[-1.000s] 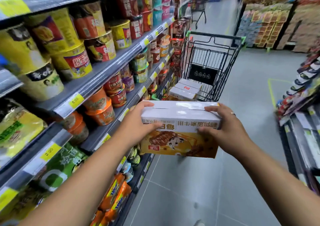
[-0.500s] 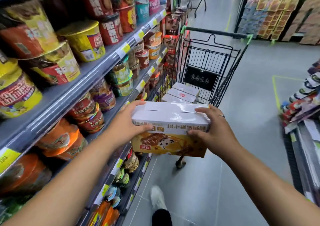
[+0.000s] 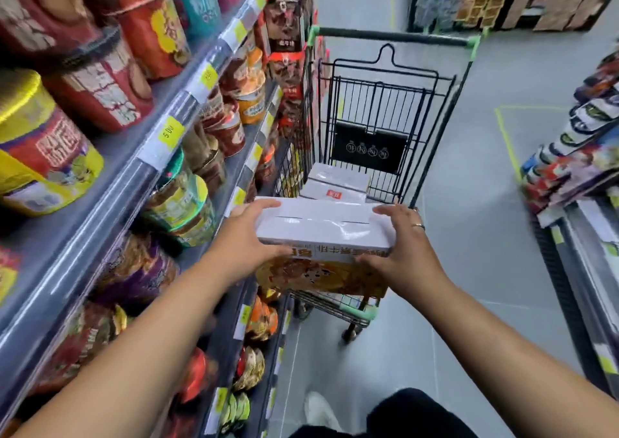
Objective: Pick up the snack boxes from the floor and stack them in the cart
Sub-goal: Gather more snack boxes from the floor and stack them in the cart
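I hold a snack box (image 3: 321, 233), white on top with an orange printed front, level in front of me. My left hand (image 3: 249, 236) grips its left end and my right hand (image 3: 398, 246) grips its right end, thumbs on top. The box hovers over the near end of the black wire cart (image 3: 385, 109). Inside the cart lie two white snack boxes (image 3: 336, 186), side by side, just beyond the held box.
Shelves of instant noodle cups (image 3: 110, 95) run along the left, close beside the cart. A lower display of packets (image 3: 579, 156) lines the right. Grey floor (image 3: 469, 270) stretches between them. My white shoe (image 3: 320, 412) shows at the bottom.
I have stepped closer to the cart, carrying the box forward; it now hangs over the cart's near end. My grip on both ends is unchanged.
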The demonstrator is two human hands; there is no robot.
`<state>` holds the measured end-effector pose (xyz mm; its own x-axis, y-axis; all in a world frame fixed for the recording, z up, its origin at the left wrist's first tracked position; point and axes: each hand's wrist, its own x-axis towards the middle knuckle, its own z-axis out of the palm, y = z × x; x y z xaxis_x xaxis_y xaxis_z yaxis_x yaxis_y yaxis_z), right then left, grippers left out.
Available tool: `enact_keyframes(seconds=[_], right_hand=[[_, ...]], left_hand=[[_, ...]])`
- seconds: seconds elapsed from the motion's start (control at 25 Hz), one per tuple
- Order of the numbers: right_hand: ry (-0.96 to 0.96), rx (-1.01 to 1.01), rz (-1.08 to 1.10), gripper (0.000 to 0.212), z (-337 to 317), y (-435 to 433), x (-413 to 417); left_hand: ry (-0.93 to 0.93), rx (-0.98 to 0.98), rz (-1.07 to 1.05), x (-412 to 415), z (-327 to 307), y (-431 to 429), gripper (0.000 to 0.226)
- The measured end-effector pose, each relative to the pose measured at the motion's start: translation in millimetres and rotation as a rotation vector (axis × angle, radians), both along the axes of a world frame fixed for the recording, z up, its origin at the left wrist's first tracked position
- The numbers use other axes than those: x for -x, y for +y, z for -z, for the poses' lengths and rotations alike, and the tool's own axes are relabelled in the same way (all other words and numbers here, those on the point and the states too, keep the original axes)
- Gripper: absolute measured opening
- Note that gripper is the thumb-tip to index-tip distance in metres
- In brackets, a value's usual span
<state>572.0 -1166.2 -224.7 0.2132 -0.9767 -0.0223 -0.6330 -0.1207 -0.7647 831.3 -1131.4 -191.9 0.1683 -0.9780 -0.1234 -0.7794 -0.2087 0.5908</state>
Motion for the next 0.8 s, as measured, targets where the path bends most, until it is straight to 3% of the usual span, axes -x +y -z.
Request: enact_keyframes(seconds=[0.8], right_hand=[[0.35,-0.405,-0.105,0.092,139,-167,-52]], left_hand=[[-0.356,-0.494,0.156,-30,153,-194,0.078]])
